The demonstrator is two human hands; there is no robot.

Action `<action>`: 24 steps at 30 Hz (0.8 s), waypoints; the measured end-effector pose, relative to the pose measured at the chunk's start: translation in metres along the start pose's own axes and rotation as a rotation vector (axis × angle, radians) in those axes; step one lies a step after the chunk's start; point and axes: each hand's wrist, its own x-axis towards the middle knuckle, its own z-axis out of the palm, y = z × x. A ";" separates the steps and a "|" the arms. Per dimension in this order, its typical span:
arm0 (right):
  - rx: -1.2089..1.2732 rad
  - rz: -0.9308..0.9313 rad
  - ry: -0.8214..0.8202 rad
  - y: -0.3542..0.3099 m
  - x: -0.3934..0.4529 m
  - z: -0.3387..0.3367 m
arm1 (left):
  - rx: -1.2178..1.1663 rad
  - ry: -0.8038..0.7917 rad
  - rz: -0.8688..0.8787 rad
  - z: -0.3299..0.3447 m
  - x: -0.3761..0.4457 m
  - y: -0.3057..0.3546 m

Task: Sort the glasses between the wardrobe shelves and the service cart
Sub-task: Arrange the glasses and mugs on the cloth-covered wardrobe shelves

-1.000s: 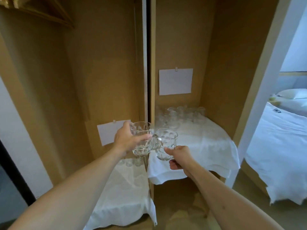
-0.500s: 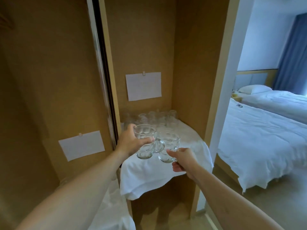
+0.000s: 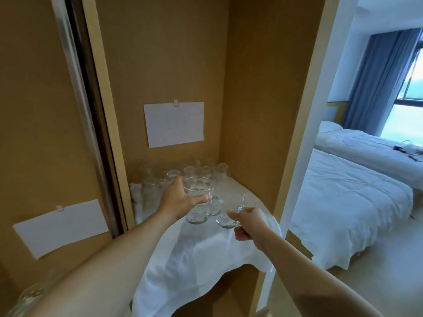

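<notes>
My left hand point(image 3: 180, 200) grips a clear handled glass mug point(image 3: 198, 202) around its body, upright, above the wardrobe shelf. My right hand point(image 3: 249, 224) holds a second clear glass mug point(image 3: 229, 211) by its handle, just right of the first; the two mugs nearly touch. Both hang over the shelf covered with a white cloth point(image 3: 201, 255). Several more clear glasses point(image 3: 183, 177) stand in a cluster at the back of that shelf.
A white paper sheet point(image 3: 174, 123) is clipped to the shelf's back wall, another paper sheet point(image 3: 60, 227) to the left panel. More glasses point(image 3: 25, 298) show blurred at bottom left. Beds with white covers point(image 3: 348, 202) lie to the right beyond the wardrobe side.
My view has swung right, so the right shelf fills the middle. Both hands with their mugs have moved further in over the cloth-covered shelf, still side by side.
</notes>
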 end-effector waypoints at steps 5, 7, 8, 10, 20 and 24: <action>-0.037 0.037 0.025 0.007 0.048 0.011 | 0.016 -0.021 -0.045 0.016 0.031 -0.030; -0.069 0.055 0.022 0.009 0.066 0.016 | 0.015 -0.029 -0.068 0.022 0.037 -0.041; -0.080 0.061 0.018 0.011 0.074 0.018 | 0.022 -0.035 -0.079 0.025 0.040 -0.045; -0.086 0.064 0.005 0.015 0.091 0.022 | 0.041 -0.046 -0.096 0.031 0.046 -0.053; -0.167 0.034 -0.133 0.028 0.198 0.026 | 0.140 0.010 -0.211 0.073 0.096 -0.081; -0.168 0.061 -0.154 0.027 0.236 0.019 | 0.137 0.025 -0.250 0.095 0.111 -0.078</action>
